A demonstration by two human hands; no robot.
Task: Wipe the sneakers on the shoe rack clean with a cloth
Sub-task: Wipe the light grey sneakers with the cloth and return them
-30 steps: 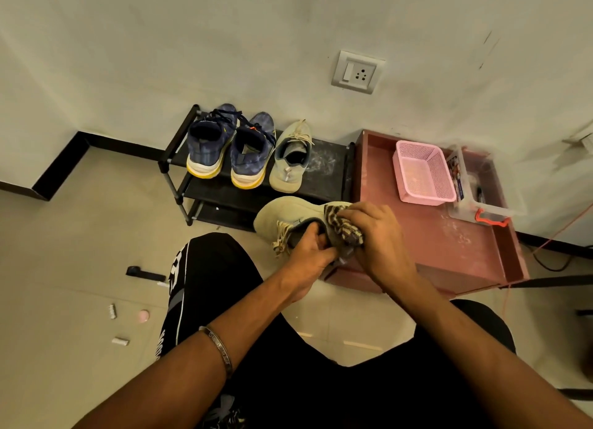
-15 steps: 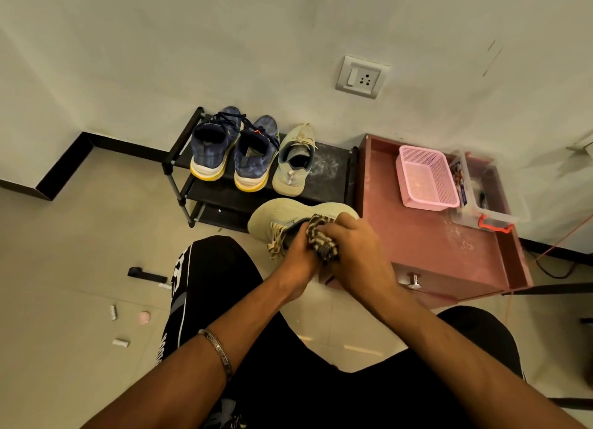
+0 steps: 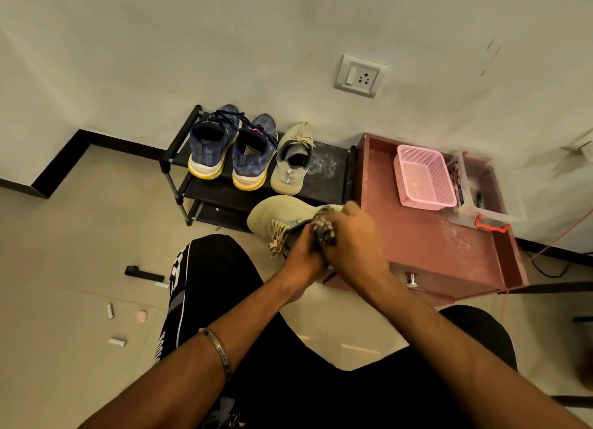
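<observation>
In front of the knees, above the tiled floor [image 3: 64, 236]: a beige mesh sneaker [image 3: 279, 215], held off the rack, toe pointing left, loose laces dangling at its near side. Left hand [image 3: 305, 257] curled round the sneaker's heel end, gripping it from below and behind. Right hand [image 3: 354, 239] bunched round a striped cloth [image 3: 322, 228], fingers closed on it, pressing it against the sneaker's collar; slightly blurred there, so exact contact patch hard to make out. A metal bangle [image 3: 218, 351] on the left forearm.

Behind, against the wall: a black shoe rack [image 3: 330, 165] with three shoes on its top shelf, heels facing out. At the left, a pair of navy sneakers [image 3: 231, 152] with yellow-edged soles, side by side and touching. Just beside them on the right, the matching beige sneaker [image 3: 292, 160], with a dusty bare stretch of shelf to its right.

Right of the rack, touching it: a reddish-pink tray-topped cabinet [image 3: 426, 252], bearing a pink plastic basket [image 3: 423, 176] and, just beside that, a clear container with an orange handle [image 3: 481, 197]. On the wall above, a switch and socket plate [image 3: 361, 75]. On the floor at the left, a small black object [image 3: 141, 273] and a few small scraps, too small to identify.
</observation>
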